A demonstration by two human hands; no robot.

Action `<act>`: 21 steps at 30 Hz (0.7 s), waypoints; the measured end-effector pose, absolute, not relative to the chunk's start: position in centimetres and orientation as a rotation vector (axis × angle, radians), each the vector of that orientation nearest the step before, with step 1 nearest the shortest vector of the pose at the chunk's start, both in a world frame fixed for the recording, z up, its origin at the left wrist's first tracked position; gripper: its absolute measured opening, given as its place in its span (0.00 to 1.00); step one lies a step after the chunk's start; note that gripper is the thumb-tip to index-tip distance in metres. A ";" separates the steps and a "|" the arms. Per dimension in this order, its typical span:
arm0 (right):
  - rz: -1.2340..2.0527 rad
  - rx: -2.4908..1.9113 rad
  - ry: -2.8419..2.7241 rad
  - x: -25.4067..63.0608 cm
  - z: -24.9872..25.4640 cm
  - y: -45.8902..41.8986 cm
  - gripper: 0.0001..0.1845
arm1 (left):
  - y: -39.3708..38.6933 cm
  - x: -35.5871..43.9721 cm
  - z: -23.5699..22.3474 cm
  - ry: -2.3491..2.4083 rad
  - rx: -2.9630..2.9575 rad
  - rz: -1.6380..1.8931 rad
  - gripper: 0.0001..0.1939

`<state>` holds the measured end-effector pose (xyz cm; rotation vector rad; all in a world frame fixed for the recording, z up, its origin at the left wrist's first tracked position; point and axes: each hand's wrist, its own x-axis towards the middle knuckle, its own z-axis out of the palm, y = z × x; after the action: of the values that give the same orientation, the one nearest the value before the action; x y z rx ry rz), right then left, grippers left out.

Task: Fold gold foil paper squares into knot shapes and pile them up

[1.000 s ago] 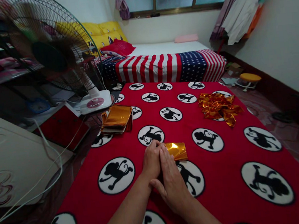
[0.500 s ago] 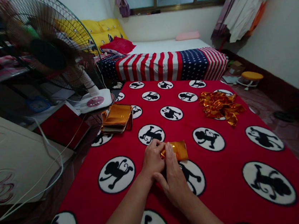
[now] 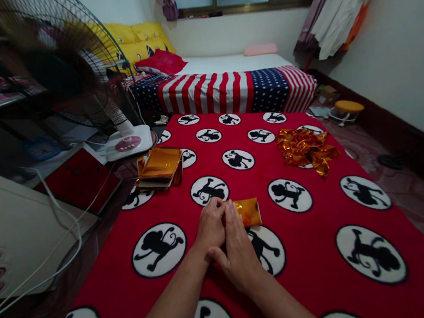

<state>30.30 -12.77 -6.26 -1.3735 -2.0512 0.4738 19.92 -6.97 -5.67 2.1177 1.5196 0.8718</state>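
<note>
A sheet of gold foil paper point(image 3: 251, 212) lies on the red cloth point(image 3: 306, 250) with white circles and black monkeys. My left hand point(image 3: 210, 225) is closed at the paper's left end, fingers curled over it, so that end is hidden. Flat and stretched out, the fingers of my right hand point(image 3: 241, 252) press on the paper beside the left hand, thumb apart. A stack of gold foil sheets point(image 3: 161, 165) rests at the cloth's left edge. Over on the right lies a heap of folded gold foil pieces point(image 3: 306, 148).
A standing fan point(image 3: 128, 142) is at the left, beside a pale cabinet point(image 3: 22, 237) with white cords across it. Behind the cloth is a bed point(image 3: 223, 91) with a striped, starred cover. A yellow stool point(image 3: 348, 106) stands at the right wall.
My right hand slid right along the gold foil paper, showing more of its left part, then came back against my left hand. The view turned slightly.
</note>
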 end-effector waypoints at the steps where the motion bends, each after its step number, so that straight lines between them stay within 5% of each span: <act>1: 0.465 -1.382 -2.048 30.3 -6.4 -12.8 0.55 | -7.0 19.9 -5.6 1.517 2.122 0.867 0.08; 21: 0.338 -1.454 -1.986 33.8 -7.1 -13.2 0.57 | -7.0 19.9 -5.9 1.521 2.128 0.888 0.16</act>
<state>33.76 -13.24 -7.11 -1.4538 -1.9859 0.3378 19.85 -6.99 -5.88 2.1283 1.5211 0.8884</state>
